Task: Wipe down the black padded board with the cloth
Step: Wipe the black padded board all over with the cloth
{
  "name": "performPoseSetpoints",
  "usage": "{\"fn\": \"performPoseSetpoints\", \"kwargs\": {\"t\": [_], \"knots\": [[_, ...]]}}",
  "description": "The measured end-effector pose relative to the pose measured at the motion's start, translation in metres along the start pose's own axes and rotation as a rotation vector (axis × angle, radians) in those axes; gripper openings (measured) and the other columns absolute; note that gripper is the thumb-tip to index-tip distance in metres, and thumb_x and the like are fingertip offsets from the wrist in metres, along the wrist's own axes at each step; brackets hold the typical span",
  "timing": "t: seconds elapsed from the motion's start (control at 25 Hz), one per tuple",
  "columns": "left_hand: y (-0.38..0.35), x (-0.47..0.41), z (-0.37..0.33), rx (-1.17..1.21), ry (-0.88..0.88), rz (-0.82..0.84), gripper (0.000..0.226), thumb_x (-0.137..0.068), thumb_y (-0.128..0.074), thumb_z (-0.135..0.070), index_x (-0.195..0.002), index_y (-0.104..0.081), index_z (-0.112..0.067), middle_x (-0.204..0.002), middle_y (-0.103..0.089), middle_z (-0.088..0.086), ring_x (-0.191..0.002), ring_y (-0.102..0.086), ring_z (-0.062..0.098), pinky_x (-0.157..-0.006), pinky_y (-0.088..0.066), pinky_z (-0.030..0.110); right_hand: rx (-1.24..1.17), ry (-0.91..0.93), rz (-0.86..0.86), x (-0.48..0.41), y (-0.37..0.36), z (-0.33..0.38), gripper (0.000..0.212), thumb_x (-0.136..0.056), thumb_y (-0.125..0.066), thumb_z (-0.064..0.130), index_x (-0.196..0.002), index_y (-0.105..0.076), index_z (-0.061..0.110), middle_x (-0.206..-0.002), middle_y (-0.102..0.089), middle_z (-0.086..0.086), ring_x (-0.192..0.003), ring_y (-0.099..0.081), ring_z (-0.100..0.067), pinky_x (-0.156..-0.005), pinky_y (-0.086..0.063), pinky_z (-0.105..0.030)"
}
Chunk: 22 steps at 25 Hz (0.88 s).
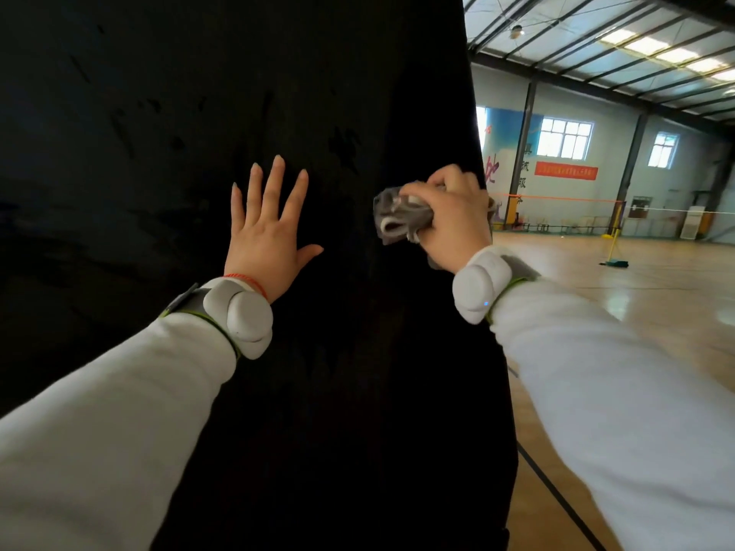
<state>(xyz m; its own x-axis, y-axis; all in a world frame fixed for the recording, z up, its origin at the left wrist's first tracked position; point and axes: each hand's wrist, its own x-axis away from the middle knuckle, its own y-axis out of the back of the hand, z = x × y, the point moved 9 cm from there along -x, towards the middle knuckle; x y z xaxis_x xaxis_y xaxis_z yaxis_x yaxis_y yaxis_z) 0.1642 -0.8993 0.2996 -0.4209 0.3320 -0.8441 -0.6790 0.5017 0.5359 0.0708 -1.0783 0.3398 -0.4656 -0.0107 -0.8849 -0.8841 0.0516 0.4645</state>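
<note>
Black padded board (159, 113) is standing upright and filling the left and middle of the view, with its long axis running vertical. Scuffs and dull marks are showing on its upper face.

Left hand (266, 232) is pressing flat on the board's middle. Its fingers (274, 184) are straight, spread wide and pointing up, holding nothing. A red string (248, 281) is sitting at that wrist, with a white wrist device (242, 320) and a white sleeve (119, 411) below it.

Cloth (397, 218), grey and bunched, is touching the board's face just inside the board's right edge. Right hand (453, 216) is gripping it, fingers curled tight round the wad. The free end of the cloth is sticking out leftward from those fingers, toward the board's middle and the left hand.

Key relation: the cloth is lying to the right of the flat hand and apart from it. Most of the board's face is lying leftward, above and below the cloth. The right hand is the one on the cloth, so the next stroke probably needs to run left or along the vertical axis, while the left hand is likely steadying the board.

Past the board's right edge, a wall poster (493, 169) with Chinese characters and a red banner (565, 171) are showing; the writing is too blurred to read. An orange net line (557, 198) is hanging over a wooden floor (636, 280). No brands are legible.
</note>
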Motion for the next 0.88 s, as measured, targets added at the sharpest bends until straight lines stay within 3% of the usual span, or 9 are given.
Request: {"fn": "performPoseSetpoints", "kwargs": {"t": [0.12,0.28,0.32,0.48,0.56,0.72,0.88], "knots": [[-0.006,0.014,0.0,-0.011,-0.026,-0.012,0.088,-0.086,-0.059,-0.043,-0.15,-0.004,-0.021,-0.157,0.008,0.011,-0.143,0.012,0.032,-0.113,0.009,0.047,-0.03,0.098,0.142,0.061,-0.039,0.006,0.044,-0.064,-0.075,0.011,-0.105,-0.069,0.026,-0.101,-0.051,-0.006,-0.094,-0.044,-0.03,-0.073,-0.014,-0.027],[-0.015,0.026,0.0,-0.041,-0.017,0.051,0.093,-0.084,-0.06,-0.046,-0.15,0.001,-0.023,-0.156,0.012,0.011,-0.142,0.014,0.033,-0.112,0.011,0.048,0.062,0.212,0.491,0.1,-0.064,0.013,0.035,-0.078,-0.064,0.016,-0.111,-0.065,0.029,-0.109,-0.047,0.0,-0.106,-0.039,-0.024,-0.079,-0.019,-0.03],[-0.015,0.025,0.001,-0.038,-0.007,0.065,0.093,-0.084,-0.06,-0.046,-0.15,0.002,-0.023,-0.156,0.013,0.011,-0.142,0.015,0.033,-0.111,0.012,0.048,0.051,0.212,0.458,0.091,-0.056,0.016,0.033,-0.078,-0.064,0.015,-0.108,-0.066,0.028,-0.108,-0.048,0.0,-0.105,-0.04,-0.025,-0.081,-0.022,-0.032],[-0.016,0.025,0.001,-0.025,0.003,0.062,0.093,-0.084,-0.061,-0.044,-0.15,0.002,-0.023,-0.156,0.014,0.01,-0.142,0.016,0.032,-0.112,0.012,0.048,-0.037,-0.016,-0.032,0.03,0.007,0.001,0.036,-0.072,-0.066,0.006,-0.105,-0.067,0.021,-0.106,-0.051,-0.01,-0.098,-0.043,-0.031,-0.081,-0.031,-0.037],[-0.016,0.026,0.002,-0.022,-0.004,0.043,0.092,-0.084,-0.062,-0.044,-0.15,-0.001,-0.023,-0.156,0.011,0.01,-0.142,0.014,0.033,-0.112,0.011,0.049,-0.001,-0.025,-0.029,0.03,-0.004,0.0,0.041,-0.072,-0.065,0.007,-0.11,-0.065,0.022,-0.109,-0.049,-0.011,-0.1,-0.042,-0.032,-0.08,-0.023,-0.032],[-0.026,0.047,0.002,-0.04,-0.026,0.035,0.091,-0.083,-0.061,-0.045,-0.15,-0.004,-0.022,-0.157,0.007,0.012,-0.142,0.01,0.035,-0.112,0.009,0.051,-0.053,0.063,0.153,0.097,-0.055,0.005,0.043,-0.066,-0.072,0.007,-0.106,-0.067,0.022,-0.101,-0.05,-0.009,-0.094,-0.04,-0.028,-0.075,-0.018,-0.029],[-0.032,0.052,0.002,-0.031,-0.018,0.076,0.094,-0.083,-0.063,-0.043,-0.15,-0.001,-0.023,-0.156,0.011,0.012,-0.142,0.013,0.035,-0.112,0.01,0.053,0.049,0.185,0.545,0.143,-0.084,0.014,0.035,-0.076,-0.067,0.016,-0.109,-0.066,0.026,-0.109,-0.049,-0.005,-0.104,-0.041,-0.028,-0.082,-0.023,-0.034]]}}
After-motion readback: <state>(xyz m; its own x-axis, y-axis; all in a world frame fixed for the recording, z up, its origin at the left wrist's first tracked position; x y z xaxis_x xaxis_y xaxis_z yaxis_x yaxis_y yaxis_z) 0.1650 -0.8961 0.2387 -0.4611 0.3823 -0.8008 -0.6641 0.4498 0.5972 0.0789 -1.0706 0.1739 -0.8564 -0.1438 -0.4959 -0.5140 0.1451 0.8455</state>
